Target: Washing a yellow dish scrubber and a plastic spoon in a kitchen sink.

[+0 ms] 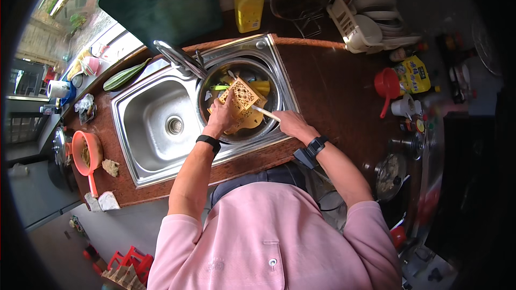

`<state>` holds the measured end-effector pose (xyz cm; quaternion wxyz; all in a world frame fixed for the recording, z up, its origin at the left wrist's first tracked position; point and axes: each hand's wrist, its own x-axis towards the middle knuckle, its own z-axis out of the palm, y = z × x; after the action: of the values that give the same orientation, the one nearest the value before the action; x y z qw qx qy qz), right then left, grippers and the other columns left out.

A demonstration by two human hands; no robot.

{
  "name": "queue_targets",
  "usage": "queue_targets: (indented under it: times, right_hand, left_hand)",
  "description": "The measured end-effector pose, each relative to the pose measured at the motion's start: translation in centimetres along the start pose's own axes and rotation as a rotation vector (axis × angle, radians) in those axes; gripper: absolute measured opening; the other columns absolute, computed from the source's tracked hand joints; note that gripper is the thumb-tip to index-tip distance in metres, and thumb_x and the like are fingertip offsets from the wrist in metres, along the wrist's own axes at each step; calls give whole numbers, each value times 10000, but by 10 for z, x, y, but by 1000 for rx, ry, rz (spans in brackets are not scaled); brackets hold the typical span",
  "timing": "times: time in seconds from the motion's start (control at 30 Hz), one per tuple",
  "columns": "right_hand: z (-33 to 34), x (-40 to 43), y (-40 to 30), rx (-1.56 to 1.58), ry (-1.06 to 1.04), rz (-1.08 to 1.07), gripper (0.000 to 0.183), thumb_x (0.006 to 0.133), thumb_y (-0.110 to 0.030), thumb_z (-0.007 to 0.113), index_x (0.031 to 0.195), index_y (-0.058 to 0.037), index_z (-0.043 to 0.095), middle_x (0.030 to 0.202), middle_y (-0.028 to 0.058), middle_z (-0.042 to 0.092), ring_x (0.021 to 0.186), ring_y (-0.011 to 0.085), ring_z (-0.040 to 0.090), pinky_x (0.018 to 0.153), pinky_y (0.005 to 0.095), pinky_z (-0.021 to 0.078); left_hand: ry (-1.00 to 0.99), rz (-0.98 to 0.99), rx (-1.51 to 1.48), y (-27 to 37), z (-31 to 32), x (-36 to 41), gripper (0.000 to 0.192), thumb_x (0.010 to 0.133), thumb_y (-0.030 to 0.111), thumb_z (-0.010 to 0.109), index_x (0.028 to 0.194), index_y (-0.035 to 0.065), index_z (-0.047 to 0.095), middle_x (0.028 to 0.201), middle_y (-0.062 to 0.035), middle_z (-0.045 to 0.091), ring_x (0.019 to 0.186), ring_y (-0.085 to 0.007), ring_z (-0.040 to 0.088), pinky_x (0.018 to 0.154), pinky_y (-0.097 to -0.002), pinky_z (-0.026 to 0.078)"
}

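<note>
My left hand (221, 117) holds a yellow openwork plastic piece (243, 93) above a round metal basin (274, 123), fingers spread along its edge. The piece has a cut-out lattice pattern. In my right hand (296, 124) is a slim pale handle (266, 113), which reaches to the lattice piece. Its working end is hidden, so I cannot tell what tool it is. Other yellow pieces, one with a wavy edge (252, 123), and a green item (219, 87) lie in the basin. The basin sits in the right bowl of a steel sink (133, 169).
A faucet (181, 58) arches behind the sink. A ridged green gourd (125, 75), an orange strainer (86, 153) and a sponge (110, 167) lie left. Behind stand a yellow pump bottle (249, 6) and a green cutting board (169, 8). A dish rack (350, 28) and red ladle (387, 84) are right.
</note>
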<state>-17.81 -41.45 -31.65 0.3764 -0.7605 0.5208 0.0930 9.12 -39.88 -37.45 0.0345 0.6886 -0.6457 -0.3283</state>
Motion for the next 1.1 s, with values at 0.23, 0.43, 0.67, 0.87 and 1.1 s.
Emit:
queue_targets:
  times: [0.23,0.43,0.67,0.87,1.1]
  right_hand:
    - [33,42,-7,206,122,-12,434,909,-32,496,1322,-116,600,1089,250,687,1021,442,651,837,530,504]
    - [-15,-18,5,152,-72,11,466,910,-46,539,1365,-131,586,1062,230,693,999,404,657,836,492,510]
    - [31,1,22,-6,162,33,482,895,12,508,1359,-91,582,1091,248,672,1051,401,640,875,517,507]
    - [55,40,-2,325,399,-111,422,863,7,504,1275,-27,590,1022,267,681,971,453,645,840,518,503]
    - [40,26,14,552,93,-68,366,876,-35,522,1222,-83,634,1063,233,685,987,432,642,809,489,483]
  left_hand:
    - [-14,-4,0,2,-5,-1,1281,620,115,918,1617,315,139,1320,-376,449,1246,-548,493,1054,-550,451]
    - [32,49,8,-11,1,0,1283,614,121,922,1617,319,147,1305,-371,455,1220,-554,505,1043,-550,457]
    - [17,64,2,-6,-3,1,1263,609,116,914,1614,301,172,1242,-348,474,1180,-541,514,1040,-540,460]
    - [-14,75,-26,-4,-3,5,1268,606,107,904,1618,261,156,1303,-363,463,1210,-517,504,1072,-501,458]
    - [40,162,-55,-28,5,6,1245,602,117,907,1612,251,191,1293,-352,459,1199,-516,508,1062,-521,446]
